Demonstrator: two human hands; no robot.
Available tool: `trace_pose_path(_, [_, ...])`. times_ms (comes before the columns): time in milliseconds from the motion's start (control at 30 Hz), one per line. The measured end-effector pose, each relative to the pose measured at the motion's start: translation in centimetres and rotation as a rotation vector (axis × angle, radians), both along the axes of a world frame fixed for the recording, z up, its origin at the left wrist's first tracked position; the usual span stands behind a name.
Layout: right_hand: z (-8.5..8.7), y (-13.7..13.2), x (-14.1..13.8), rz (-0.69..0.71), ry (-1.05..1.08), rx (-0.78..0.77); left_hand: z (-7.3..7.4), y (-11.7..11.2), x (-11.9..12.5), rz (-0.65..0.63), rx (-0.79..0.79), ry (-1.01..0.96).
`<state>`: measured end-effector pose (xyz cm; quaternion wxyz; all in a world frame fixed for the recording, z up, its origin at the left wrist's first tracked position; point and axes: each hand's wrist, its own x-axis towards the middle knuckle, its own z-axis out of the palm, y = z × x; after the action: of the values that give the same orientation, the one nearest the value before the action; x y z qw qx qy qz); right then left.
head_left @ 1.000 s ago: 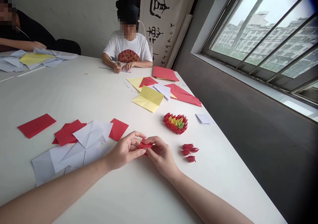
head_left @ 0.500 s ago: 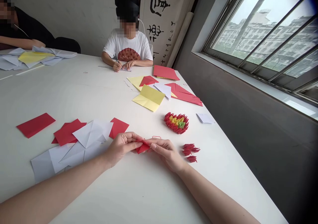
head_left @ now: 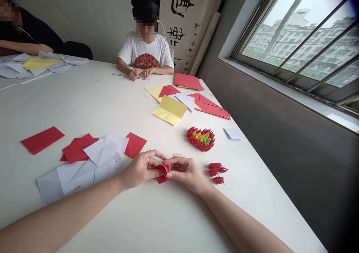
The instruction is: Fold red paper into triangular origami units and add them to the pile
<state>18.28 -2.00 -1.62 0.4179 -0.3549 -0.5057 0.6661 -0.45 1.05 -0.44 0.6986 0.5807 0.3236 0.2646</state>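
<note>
My left hand (head_left: 138,170) and right hand (head_left: 187,174) both pinch one small red paper piece (head_left: 162,177) between thumb and fingers; smooth, curled open at the top, partly hidden by the fingers. It's at mid-table, over the matte white tabletop (head_left: 126,223). Just beyond my right hand: a cluster of pointed red folded units (head_left: 215,171), overlapping, exact count unclear. Past those, one heart-like spiky piece (head_left: 201,138), red rim, yellow and green inside. Left side: one creased red rectangle (head_left: 42,140), one red sheet (head_left: 135,144) near my left hand, and overlapping white sheets (head_left: 105,150), creased, can't count. Further out: one yellow sheet (head_left: 169,110) with a centre crease, one small folded white paper (head_left: 234,134) near the edge. Far side: two people, one in a white shirt (head_left: 146,55) holding a pen.
</note>
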Motion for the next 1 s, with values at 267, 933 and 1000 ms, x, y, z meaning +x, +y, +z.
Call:
trace_pose_path(267, [0.5,-0.2,-0.7,-0.02,-0.012,0.095,-0.2,-0.2,0.3,0.142,-0.025,-0.045])
trace_pose_path(933, [0.6,-0.8,-0.7,0.015,-0.256,0.241,-0.2,-0.1,0.5,0.208,-0.075,-0.031])
trace_pose_path(1000, [0.3,-0.7,-0.6,-0.003,-0.238,0.212,-0.2,-0.1,0.5,0.202,-0.08,-0.013])
